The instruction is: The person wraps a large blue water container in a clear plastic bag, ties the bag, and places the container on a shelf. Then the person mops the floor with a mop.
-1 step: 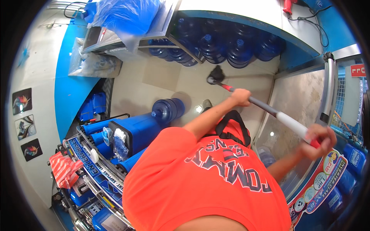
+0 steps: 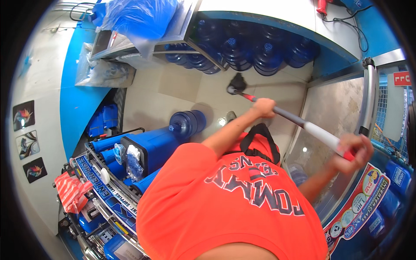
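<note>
A mop [image 2: 320, 133] slants across the right half of the view, with a grey shaft, a white sleeve and red parts. My left hand [image 2: 263, 108] is wrapped round its shaft near the lower red section. Farther up, my right hand [image 2: 356, 152] closes round the red top end and is slightly blurred. The dark mop head [image 2: 237, 81] rests on the pale tiled floor [image 2: 173, 96], in front of several blue water jugs [image 2: 266, 60]. Part of my shoe [image 2: 231, 116] shows below the mop head.
A blue water jug [image 2: 186, 123] lies on its side left of me, by a big blue bin [image 2: 149, 149]. A metal-framed stand [image 2: 186, 26] bears a blue plastic bag [image 2: 138, 19]. A glass door [image 2: 331, 108] stands on the right, and a cluttered rack [image 2: 108, 195] at lower left.
The mop head has shifted slightly left and away from me. Both hands have moved a little left with the shaft, still gripping it.
</note>
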`<action>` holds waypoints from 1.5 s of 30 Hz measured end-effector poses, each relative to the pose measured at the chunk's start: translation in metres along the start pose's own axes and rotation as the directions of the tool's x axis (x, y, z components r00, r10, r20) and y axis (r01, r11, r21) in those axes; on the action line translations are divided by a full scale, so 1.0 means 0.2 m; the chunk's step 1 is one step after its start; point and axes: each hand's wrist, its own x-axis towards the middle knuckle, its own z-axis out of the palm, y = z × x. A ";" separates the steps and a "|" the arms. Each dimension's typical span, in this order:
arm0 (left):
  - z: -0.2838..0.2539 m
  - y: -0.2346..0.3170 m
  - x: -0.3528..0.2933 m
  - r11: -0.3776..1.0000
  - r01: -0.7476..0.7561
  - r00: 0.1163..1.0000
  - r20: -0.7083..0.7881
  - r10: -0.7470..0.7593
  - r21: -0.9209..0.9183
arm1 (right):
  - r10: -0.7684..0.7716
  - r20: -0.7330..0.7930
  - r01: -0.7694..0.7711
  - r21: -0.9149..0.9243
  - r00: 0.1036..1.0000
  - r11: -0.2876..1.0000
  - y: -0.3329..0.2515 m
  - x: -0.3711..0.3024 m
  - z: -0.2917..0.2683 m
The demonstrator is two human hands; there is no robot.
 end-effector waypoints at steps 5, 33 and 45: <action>-0.01 -0.59 -0.29 0.955 0.294 0.955 -0.033 -0.295 -0.046 | 0.218 0.369 -0.363 0.389 0.904 0.846 0.30 -0.29 0.35; -0.51 -2.20 -1.72 0.624 0.384 0.131 -0.629 -0.766 -0.680 | -0.080 0.996 -0.639 0.045 -0.026 0.768 0.62 -1.74 2.82; -0.95 -1.95 -1.01 0.918 0.129 0.343 -0.852 -0.396 -0.374 | -0.146 0.988 -0.518 0.100 -0.049 0.850 0.35 -0.34 2.72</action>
